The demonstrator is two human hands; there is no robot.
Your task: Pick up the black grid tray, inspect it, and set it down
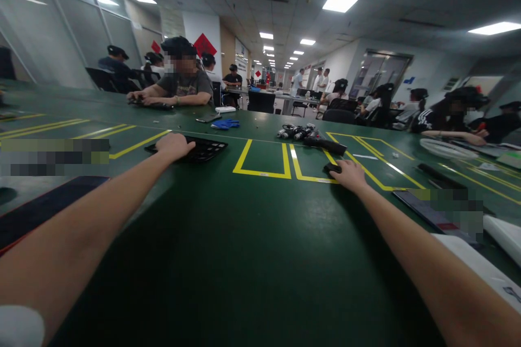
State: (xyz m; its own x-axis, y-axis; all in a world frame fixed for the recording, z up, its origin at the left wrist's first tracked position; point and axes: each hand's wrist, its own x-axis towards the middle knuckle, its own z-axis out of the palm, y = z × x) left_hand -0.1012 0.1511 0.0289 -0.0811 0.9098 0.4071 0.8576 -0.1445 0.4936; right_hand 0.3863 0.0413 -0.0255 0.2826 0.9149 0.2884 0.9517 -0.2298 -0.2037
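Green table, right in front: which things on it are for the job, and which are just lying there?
Probably for the job:
black tray, under the left hand
small dark thing, in the right hand

Probably just lying there, untouched:
crumpled blue thing
silver-and-black tangle
long black thing

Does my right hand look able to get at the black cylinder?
Probably yes: the black cylinder lies just beyond your right hand, with nothing visible between, though that hand seems to hold a small black object it may need to release.
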